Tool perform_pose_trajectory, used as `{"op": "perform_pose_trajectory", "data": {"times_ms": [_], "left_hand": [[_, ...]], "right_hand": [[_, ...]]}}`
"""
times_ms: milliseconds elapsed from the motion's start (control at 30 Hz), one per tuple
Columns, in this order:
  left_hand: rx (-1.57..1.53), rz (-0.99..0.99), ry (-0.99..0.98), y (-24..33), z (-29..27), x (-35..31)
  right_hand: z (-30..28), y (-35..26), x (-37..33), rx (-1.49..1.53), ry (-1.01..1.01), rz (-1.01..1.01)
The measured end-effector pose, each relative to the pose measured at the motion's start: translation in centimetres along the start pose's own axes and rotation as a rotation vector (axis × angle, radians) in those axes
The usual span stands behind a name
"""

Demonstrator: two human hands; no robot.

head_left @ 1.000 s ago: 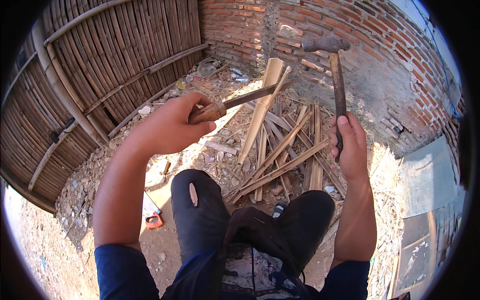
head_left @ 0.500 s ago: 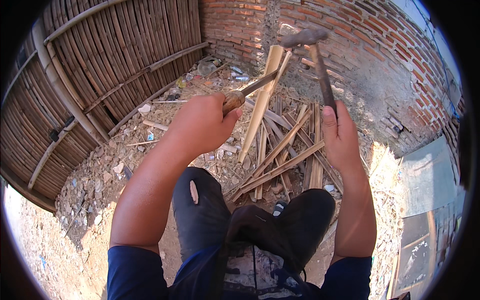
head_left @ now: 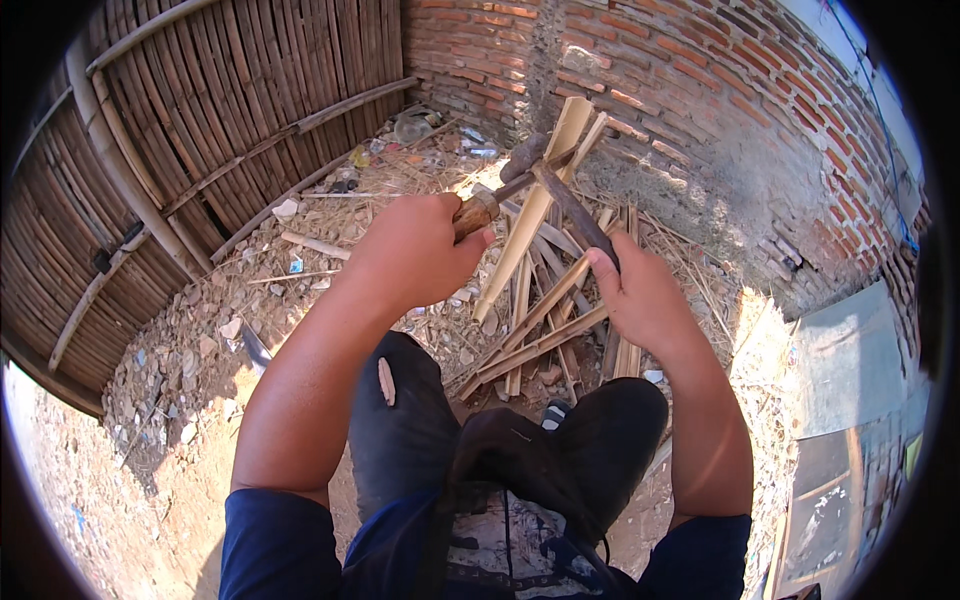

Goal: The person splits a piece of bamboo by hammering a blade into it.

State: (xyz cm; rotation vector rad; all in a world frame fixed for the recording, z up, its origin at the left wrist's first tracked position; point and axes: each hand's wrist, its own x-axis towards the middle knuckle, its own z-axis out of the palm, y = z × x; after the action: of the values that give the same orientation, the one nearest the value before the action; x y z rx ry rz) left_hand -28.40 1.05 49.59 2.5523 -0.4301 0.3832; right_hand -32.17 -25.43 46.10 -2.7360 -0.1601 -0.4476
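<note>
1. Left hand (head_left: pixel 415 258), centre of the frame: fingers closed around the wooden grip of a knife (head_left: pixel 476 213).
2. Right hand (head_left: pixel 642 298), right of centre: fist closed on a hammer (head_left: pixel 582 214). Its head overlaps the blade; I cannot tell whether they touch.
3. Bamboo (head_left: pixel 517 243), upper centre, slants under the blade. Its top shows 2 spread parts; lower down they seem joined, so the split looks partial, with most of the length left.
4. Pile (head_left: pixel 545 347), just right of centre: many narrow strips, apparently split already.
5. Edges: brick wall (head_left: pixel 690 75) at top and right, fence (head_left: pixel 260 110) upper left, knees (head_left: pixel 405 410) below. Most open room: rubble (head_left: pixel 180 370) at left.
</note>
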Motion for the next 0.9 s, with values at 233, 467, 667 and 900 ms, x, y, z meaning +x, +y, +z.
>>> {"op": "perform_pose_trajectory", "data": {"times_ms": [233, 467, 667, 900], "left_hand": [[0.043, -0.009, -0.006, -1.2, 1.1, -0.6], [0.062, -0.03, -0.019, -1.0, 1.2, -0.4], [0.083, -0.04, 0.006, -1.1, 1.2, -0.5], [0.052, -0.029, 0.006, -1.5, 1.9, -0.3]], "right_hand": [[-2.8, -0.2, 0.3, 0.334, 0.228, 0.024], [-0.7, 0.0, 0.0, 0.008, 0.128, 0.018], [-5.1, -0.5, 1.1, 0.214, 0.259, -0.04], [-0.7, -0.2, 0.1, 0.102, 0.209, -0.08]]}}
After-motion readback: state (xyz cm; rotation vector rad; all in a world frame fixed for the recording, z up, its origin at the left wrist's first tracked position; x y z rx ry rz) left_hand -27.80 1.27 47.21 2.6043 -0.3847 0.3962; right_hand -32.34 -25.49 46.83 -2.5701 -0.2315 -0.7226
